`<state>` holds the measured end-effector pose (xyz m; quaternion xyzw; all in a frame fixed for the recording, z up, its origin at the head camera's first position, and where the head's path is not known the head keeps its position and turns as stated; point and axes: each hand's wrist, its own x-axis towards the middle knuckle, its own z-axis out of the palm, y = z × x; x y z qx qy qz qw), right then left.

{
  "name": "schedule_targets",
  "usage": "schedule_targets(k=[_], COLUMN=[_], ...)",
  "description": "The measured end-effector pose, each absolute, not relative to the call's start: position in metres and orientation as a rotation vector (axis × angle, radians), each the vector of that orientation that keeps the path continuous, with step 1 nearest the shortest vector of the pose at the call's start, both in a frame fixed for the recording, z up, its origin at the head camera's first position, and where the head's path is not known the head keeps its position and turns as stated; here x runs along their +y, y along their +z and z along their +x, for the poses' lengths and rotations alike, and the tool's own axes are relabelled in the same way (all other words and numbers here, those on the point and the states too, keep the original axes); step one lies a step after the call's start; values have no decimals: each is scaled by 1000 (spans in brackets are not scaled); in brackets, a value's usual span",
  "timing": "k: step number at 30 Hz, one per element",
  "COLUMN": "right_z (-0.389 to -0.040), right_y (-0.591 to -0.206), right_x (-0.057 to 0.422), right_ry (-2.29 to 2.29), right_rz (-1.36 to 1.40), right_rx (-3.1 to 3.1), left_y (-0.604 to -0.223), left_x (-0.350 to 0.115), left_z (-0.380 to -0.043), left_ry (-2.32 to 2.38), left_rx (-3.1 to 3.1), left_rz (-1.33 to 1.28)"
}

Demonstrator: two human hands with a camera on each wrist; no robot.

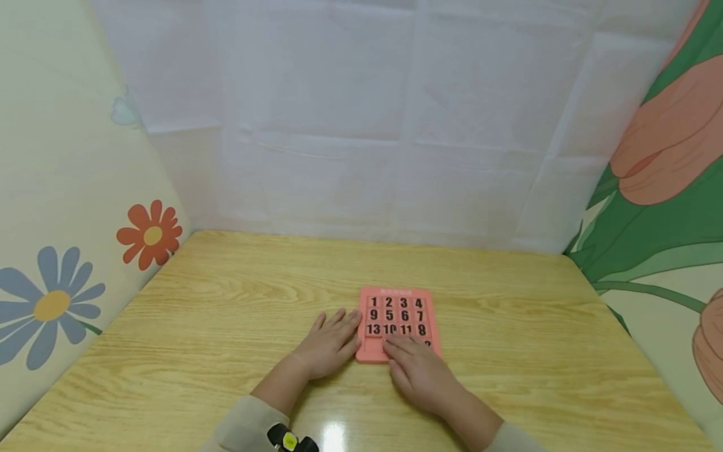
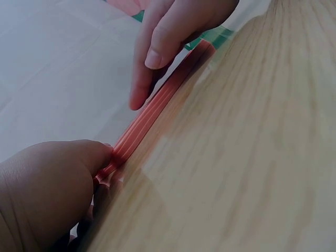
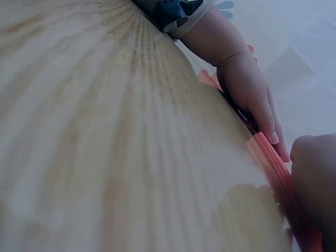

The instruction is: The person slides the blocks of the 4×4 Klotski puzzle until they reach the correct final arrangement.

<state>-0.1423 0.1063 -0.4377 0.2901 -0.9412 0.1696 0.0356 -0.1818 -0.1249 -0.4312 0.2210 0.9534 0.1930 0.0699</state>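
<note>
A pink sliding number puzzle (image 1: pixel 437 320) lies flat on the table, with black-numbered tiles in rows. Its bottom-left slot shows bare pink. My left hand (image 1: pixel 329 350) rests at the puzzle's left side, fingers extended, the index finger and thumb touching the rim. In the left wrist view, the thumb of that left hand (image 2: pixel 47 189) meets the puzzle's side edge (image 2: pixel 152 113). Over the bottom row lies my right hand (image 1: pixel 420 375), fingertips on the tiles there and covering most of them. The right wrist view shows part of this right hand (image 3: pixel 315 178) above the puzzle edge (image 3: pixel 270 157).
The wood-grain table (image 1: pixel 226 301) surrounds the puzzle. A white sheet (image 1: pixel 350 125) hangs behind it. Flower-printed panels stand at the left (image 1: pixel 51 157) and right (image 1: pixel 666 188). A dark band with a yellow face (image 1: pixel 290 441) sits by the left sleeve.
</note>
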Motion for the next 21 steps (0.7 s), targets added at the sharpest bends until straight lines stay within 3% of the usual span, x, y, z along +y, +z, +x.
schedule_targets(k=[21], right_z=[-160], right_y=[-435], right_x=[82], right_ry=[485], right_rz=[895], right_rx=[-2949], left_y=[-427], left_x=[-124], left_z=[-179], left_ry=[584], left_rx=[2865], left_rz=[661])
